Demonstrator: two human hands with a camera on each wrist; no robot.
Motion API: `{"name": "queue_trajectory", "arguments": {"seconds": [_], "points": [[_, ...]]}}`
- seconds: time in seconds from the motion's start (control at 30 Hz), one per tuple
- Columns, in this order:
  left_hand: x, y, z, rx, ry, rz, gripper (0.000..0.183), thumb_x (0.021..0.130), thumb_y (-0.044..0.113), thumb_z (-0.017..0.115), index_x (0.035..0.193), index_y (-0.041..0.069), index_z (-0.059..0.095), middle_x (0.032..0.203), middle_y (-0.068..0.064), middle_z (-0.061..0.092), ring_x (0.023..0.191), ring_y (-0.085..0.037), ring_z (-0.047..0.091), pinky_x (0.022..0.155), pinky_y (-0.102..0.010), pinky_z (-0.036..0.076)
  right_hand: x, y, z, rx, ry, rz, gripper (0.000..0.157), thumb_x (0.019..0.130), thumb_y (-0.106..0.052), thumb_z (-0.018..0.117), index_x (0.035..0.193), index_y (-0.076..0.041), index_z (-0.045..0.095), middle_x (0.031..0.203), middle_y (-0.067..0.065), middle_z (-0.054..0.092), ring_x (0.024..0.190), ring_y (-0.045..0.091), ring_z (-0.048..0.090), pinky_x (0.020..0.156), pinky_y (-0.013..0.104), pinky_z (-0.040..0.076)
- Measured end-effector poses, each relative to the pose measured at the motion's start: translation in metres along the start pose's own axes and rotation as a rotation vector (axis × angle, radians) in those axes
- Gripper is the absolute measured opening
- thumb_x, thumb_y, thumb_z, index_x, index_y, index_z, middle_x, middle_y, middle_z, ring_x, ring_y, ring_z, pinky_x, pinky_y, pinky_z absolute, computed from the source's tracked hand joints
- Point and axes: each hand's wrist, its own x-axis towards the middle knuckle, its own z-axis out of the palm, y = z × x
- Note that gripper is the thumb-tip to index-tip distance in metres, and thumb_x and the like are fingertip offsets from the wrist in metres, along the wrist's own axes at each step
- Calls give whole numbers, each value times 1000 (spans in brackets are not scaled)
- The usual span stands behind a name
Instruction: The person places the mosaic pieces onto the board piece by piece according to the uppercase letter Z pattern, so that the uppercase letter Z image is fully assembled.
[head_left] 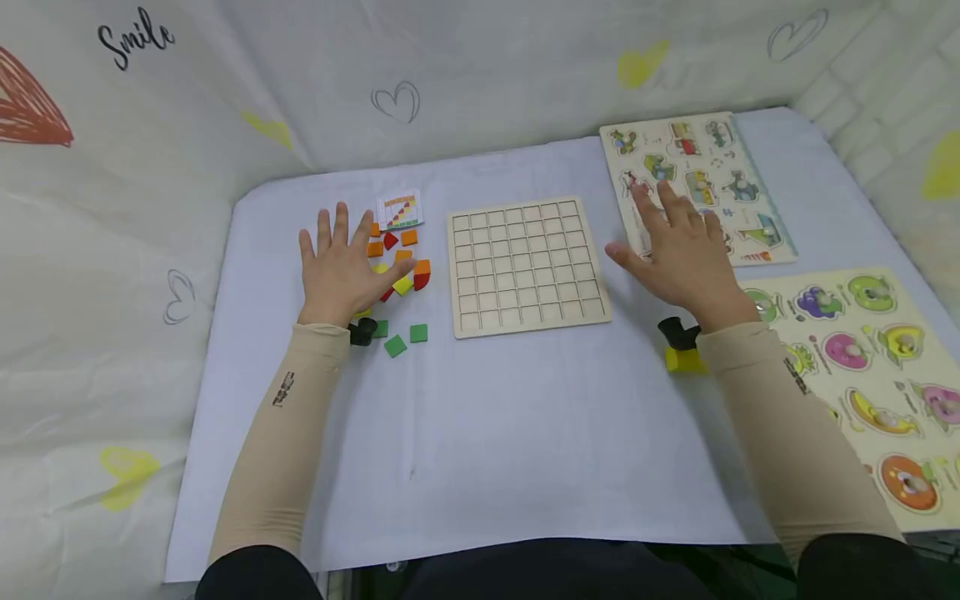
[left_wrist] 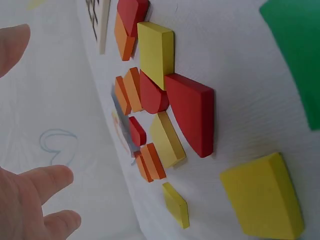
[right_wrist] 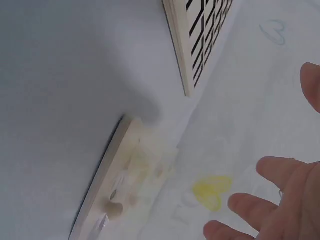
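My left hand [head_left: 341, 271] is held above the table with fingers spread, over a scatter of small coloured blocks, and holds nothing. Orange [head_left: 408, 237], red [left_wrist: 192, 112], yellow [left_wrist: 265, 197] and green blocks [head_left: 418, 333] lie loosely there, some partly hidden by the hand. A small printed card [head_left: 400, 210] sits behind them. Between the hands lies a wooden grid board [head_left: 528, 267] with bare square cells. My right hand [head_left: 682, 254], also spread and holding nothing, hovers near the lower left of a vehicle picture puzzle [head_left: 678, 167].
A fruit picture puzzle [head_left: 847, 317] lies at the right, partly beneath the right forearm. A yellow object [head_left: 684, 361] shows beside the black wrist mount [head_left: 678, 333]. White printed cloth [head_left: 487, 75] hangs behind the table [head_left: 525, 450].
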Motion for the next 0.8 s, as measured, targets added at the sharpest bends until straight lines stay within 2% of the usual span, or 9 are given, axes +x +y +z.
{"name": "queue_trajectory", "arguments": {"seconds": [0.2,0.37,0.67,0.8], "points": [[4,-1,3,-10,-36,5,107,87,89,36,168,22,15,176,-17,-3,163,-44,-5,128,-68,-2,-10,-20,9,4,-31,-53,92,101,-73,37,169,-24,0,176,15,-2,158,52,12,120,79,8],[7,-3,2,-3,-41,0,108,87,89,39,167,19,21,175,-19,5,162,-46,3,128,-69,5,-18,-37,20,1,-69,-80,94,101,-72,42,169,-20,2,176,16,5,157,51,18,121,77,15],[8,-6,7,-19,-41,17,105,89,85,43,167,17,23,174,-21,13,160,-48,12,127,-70,12,-26,-53,43,-42,-203,-51,103,100,-67,51,167,-6,2,175,19,5,158,52,17,120,74,24],[11,-5,11,-27,-36,30,105,89,84,46,165,14,28,172,-22,21,157,-48,22,124,-69,22,-31,-55,50,-77,-247,-31,102,101,-64,51,166,-2,3,175,22,5,157,53,18,118,75,27]]}}
